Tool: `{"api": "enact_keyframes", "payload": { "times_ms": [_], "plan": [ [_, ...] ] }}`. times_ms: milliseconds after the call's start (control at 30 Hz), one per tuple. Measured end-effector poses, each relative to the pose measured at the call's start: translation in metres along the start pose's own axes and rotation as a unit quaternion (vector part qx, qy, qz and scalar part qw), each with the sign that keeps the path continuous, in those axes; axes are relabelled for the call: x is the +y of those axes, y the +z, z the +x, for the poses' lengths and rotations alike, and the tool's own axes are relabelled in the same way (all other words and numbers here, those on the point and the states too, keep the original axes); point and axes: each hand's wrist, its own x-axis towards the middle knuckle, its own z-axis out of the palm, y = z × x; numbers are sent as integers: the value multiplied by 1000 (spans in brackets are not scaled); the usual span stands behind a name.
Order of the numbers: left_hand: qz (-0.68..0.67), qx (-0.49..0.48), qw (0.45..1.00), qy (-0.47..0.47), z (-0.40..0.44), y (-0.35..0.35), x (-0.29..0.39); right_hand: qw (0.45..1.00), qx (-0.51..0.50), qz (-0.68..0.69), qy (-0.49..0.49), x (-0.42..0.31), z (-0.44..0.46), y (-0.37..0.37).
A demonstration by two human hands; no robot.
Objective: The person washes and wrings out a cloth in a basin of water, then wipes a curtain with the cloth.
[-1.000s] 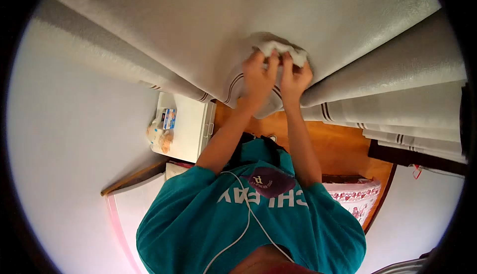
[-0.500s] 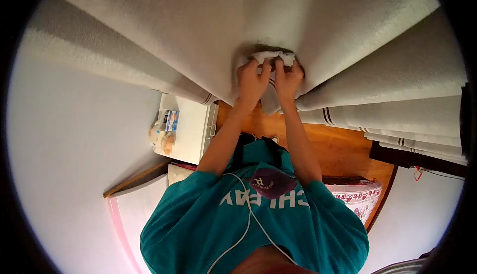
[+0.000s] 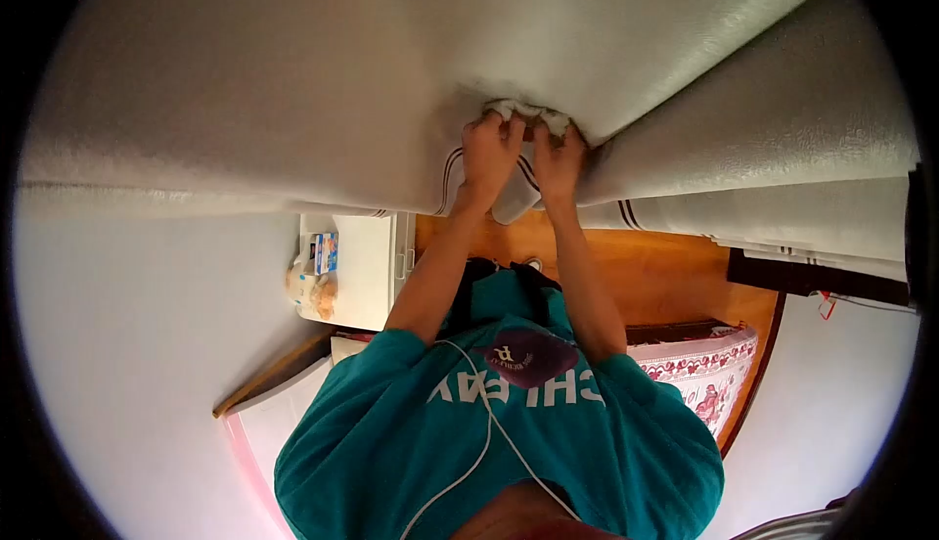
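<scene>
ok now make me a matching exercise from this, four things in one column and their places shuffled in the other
Things
1. crumpled whitish fabric
2. small blue-and-white box
3. thin white cord
4. pink-and-white patterned cloth

Places
A. draped over the teal fabric shirt
B. in the lower right of the picture
C. at the fingers of the left hand and right hand
D. on the white cabinet with drawers

Pairs: 1-C, 2-D, 3-A, 4-B
</scene>
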Motion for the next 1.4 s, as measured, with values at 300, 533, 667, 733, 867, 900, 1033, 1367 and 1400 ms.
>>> {"api": "enact_keyframes", "payload": {
  "times_ms": [300, 533, 667, 733, 867, 900, 1033, 1367, 1400],
  "plan": [
    [-9, 78, 991, 110, 30, -1, 50, 987, 40, 138, -76, -34, 26, -16],
    [-47, 9, 998, 31, 4, 3, 34, 1000, 12, -9, -23, -13, 13, -20],
    [-65, 95, 990, 85, 16, -3, 48, 995, 21, 39, -86, -60, 24, -23],
    [-1, 59, 997, 56, 21, -1, 43, 995, 17, 11, -98, -50, 24, -20],
    [19, -71, 993, -88, 1, 3, 12, 998, -18, 9, -52, 28, 15, -9],
    [19, -69, 994, -87, -1, 3, 11, 998, -19, 9, -54, 25, 12, -9],
    [-78, 36, 996, 10, -1, -14, 24, 999, -26, 46, -12, -16, -1, -4],
    [-124, 137, 982, -51, 13, -34, -22, 990, -27, 60, -128, -50, 4, 48],
    [-103, 92, 984, -109, 4, -32, -42, 996, -67, -41, -51, -39, 0, 50]
  ]
}}
